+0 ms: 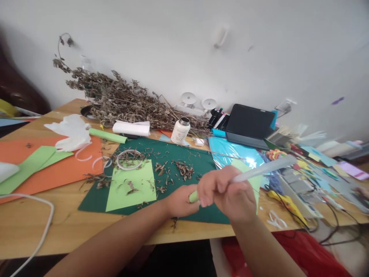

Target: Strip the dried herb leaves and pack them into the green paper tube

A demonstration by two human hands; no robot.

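Green paper rolled into a long thin tube point(253, 173) sits clamped in our left hand point(181, 200) and right hand point(227, 192), over the front edge of the dark green mat point(173, 154). Nearly rolled, we reckon; another green roll point(106, 135) lies behind the mat, a flat light-green sheet point(132, 184) on it.

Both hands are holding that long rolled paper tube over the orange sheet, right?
Not quite. In the head view, the left hand and right hand hold the rolled paper tube over the dark green mat; the orange sheet lies off to the left.
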